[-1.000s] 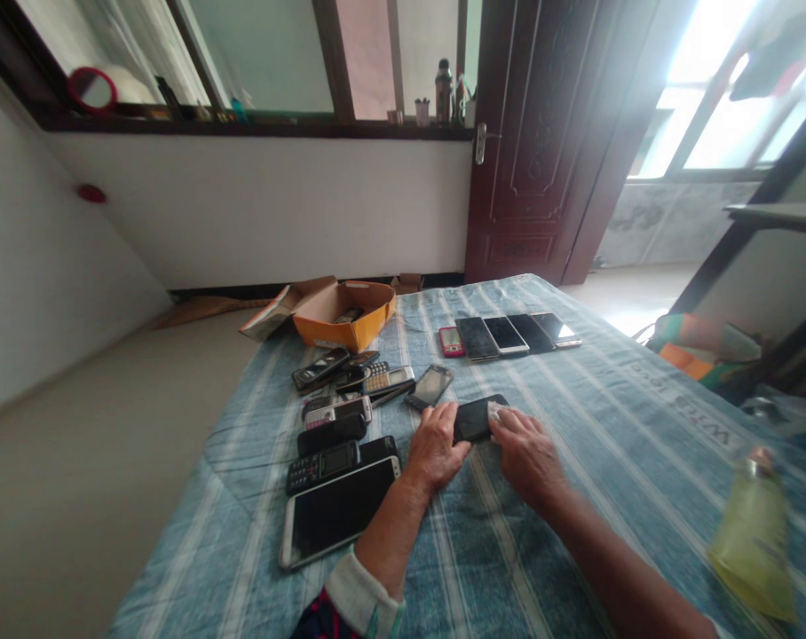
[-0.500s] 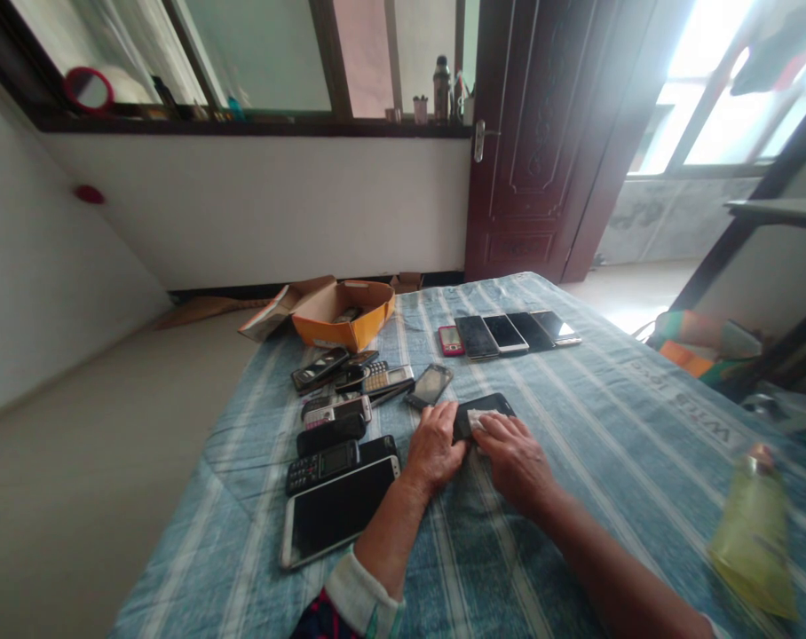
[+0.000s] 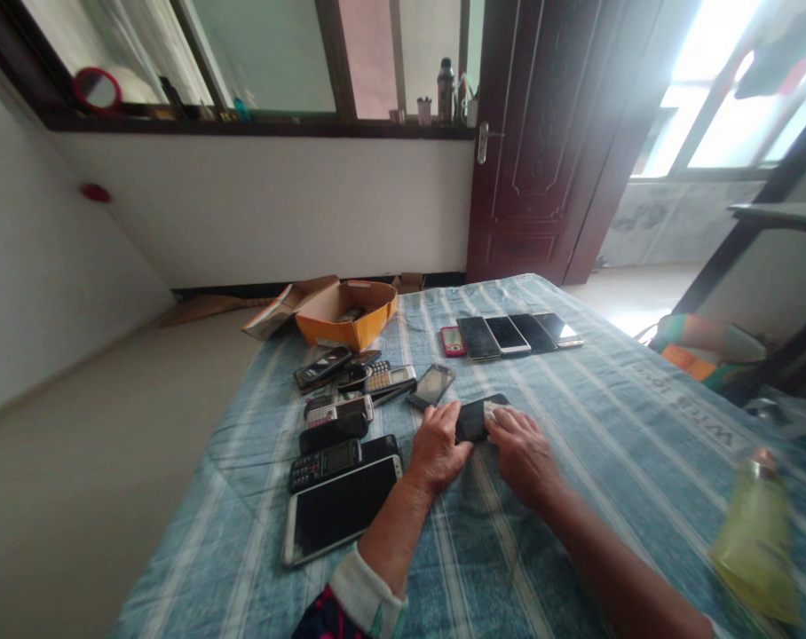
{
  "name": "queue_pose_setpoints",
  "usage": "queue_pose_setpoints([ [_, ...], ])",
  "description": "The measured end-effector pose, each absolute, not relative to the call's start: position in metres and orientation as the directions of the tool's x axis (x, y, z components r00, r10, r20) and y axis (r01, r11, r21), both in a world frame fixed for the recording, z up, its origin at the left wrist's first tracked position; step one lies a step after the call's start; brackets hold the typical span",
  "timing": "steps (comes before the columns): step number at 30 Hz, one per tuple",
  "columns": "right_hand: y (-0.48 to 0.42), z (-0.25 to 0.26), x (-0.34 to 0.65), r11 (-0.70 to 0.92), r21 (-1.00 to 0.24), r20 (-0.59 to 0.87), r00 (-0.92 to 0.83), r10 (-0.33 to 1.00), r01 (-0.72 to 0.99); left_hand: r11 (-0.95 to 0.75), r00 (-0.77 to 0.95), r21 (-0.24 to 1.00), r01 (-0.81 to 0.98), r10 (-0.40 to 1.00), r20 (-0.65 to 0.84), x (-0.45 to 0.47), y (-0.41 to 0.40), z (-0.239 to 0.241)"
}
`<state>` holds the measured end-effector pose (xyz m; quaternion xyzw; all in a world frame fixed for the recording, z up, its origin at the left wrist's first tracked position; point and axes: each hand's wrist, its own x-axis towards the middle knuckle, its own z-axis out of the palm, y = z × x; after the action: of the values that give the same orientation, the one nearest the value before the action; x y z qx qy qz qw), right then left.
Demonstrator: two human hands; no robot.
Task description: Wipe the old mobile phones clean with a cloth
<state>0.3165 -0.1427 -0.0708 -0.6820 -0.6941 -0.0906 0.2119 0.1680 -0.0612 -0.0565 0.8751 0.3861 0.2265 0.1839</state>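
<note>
A black smartphone [image 3: 473, 417] lies flat on the blue striped cloth [image 3: 576, 426] in the middle of the table. My left hand [image 3: 438, 448] grips its left end, fingers curled over the edge. My right hand [image 3: 521, 453] presses a small white cloth [image 3: 490, 410] onto the phone's screen with closed fingers. A large white-framed phone [image 3: 340, 516] lies just left of my left forearm. Several old keypad phones [image 3: 340, 413] are scattered beyond it.
An open orange cardboard box [image 3: 346, 312] stands at the table's far left. A row of several phones [image 3: 509, 335] lies at the far side. A yellow-green bottle [image 3: 753, 541] stands at the right edge. A dark door [image 3: 542, 133] and a windowsill with small items are behind.
My right hand slid the white cloth back along the phone's screen toward me, then forward again. My left hand has kept its hold on the phone.
</note>
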Motion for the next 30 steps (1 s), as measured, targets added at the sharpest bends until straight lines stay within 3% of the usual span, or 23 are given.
queue_pose_setpoints([
  [5, -0.127, -0.059, 0.296, 0.195, -0.231, 0.383, -0.095, 0.919, 0.953, -0.64, 0.603, 0.495, 0.588, 0.754, 0.26, 0.168, -0.06, -0.058],
  [8, -0.114, -0.05, 0.289, 0.202, -0.253, 0.33, -0.112, 0.937, 0.946, -0.636, 0.591, 0.511, 0.578, 0.758, 0.276, 0.168, -0.06, -0.06],
  [14, -0.1, -0.049, 0.301, 0.047, -0.229, 0.265, 0.016, 0.964, 0.972, -0.612, 0.579, 0.522, 0.595, 0.776, 0.251, 0.165, -0.059, -0.064],
  [21, -0.104, -0.054, 0.316, -0.09, -0.253, 0.29, 0.165, 0.943, 0.963, -0.604, 0.579, 0.512, 0.611, 0.782, 0.231, 0.167, -0.061, -0.059],
  [30, -0.11, -0.053, 0.286, 0.164, -0.297, 0.358, -0.049, 0.932, 0.941, -0.611, 0.58, 0.51, 0.606, 0.778, 0.242, 0.165, -0.058, -0.059],
])
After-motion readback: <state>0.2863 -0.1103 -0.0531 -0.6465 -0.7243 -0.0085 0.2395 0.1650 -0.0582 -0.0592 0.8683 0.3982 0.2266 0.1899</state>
